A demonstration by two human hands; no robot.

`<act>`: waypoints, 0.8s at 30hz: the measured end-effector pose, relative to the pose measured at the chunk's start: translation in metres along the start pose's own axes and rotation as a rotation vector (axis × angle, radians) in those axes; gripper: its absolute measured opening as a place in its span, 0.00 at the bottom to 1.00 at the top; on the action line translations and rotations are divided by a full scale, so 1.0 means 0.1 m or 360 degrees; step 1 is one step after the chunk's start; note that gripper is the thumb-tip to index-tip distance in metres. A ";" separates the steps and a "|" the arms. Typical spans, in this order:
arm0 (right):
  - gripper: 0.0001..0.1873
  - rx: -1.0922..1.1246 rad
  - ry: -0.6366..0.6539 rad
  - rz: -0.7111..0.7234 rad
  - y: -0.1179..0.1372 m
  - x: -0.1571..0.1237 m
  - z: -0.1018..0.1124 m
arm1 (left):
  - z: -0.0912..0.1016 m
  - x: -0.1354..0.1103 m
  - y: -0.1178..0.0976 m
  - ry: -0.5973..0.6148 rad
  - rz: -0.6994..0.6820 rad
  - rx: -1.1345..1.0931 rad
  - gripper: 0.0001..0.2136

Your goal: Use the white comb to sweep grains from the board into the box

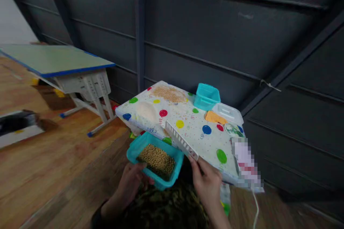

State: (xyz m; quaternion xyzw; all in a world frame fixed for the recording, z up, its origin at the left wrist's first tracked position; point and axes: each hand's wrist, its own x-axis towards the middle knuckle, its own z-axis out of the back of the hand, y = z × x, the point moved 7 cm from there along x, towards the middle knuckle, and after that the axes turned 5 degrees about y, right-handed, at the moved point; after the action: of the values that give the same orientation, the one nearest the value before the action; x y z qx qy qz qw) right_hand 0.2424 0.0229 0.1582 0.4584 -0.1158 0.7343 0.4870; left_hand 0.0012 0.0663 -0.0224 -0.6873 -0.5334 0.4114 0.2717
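My left hand (134,180) grips the near left rim of a turquoise plastic tub (165,182), its thumb on the edge. Inside lies a layer of small round tan beans (156,158), looking like soybeans, with darker ones towards the near side. The tub is held tilted in front of the table's near edge. In my right hand (205,177) is a white slotted plastic tray (181,141), pinched at its near end and turned on edge. The tray stands above the table edge, just right of the tub. Its far face is hidden.
On the spotted tablecloth (188,125) lie a spread of tan grains (169,94) and a pale powdery heap (146,111). Further right are another turquoise tub (206,96), a clear lid (228,113), an orange cloth (215,117) and a blurred-out packet (247,162). A green-topped desk (56,59) stands left.
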 end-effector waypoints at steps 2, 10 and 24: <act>0.15 -0.0025 -0.0094 0.0031 0.03 -0.06 0.04 | -0.07 -0.03 -0.08 0.0038 0.0019 0.0052 0.19; 0.11 -0.0008 -0.0143 0.0078 0.17 -0.16 0.14 | -0.19 -0.09 -0.22 0.0022 0.0048 0.0133 0.20; 0.11 0.0010 -0.0170 0.0041 0.14 -0.12 0.15 | -0.16 -0.08 -0.19 0.0048 0.0054 0.0148 0.21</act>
State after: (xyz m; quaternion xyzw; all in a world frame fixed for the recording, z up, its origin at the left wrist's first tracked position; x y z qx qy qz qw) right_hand 0.2403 -0.0008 0.1610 0.4970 -0.1451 0.7154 0.4692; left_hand 0.0047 0.0653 0.0031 -0.6890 -0.4977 0.4300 0.3044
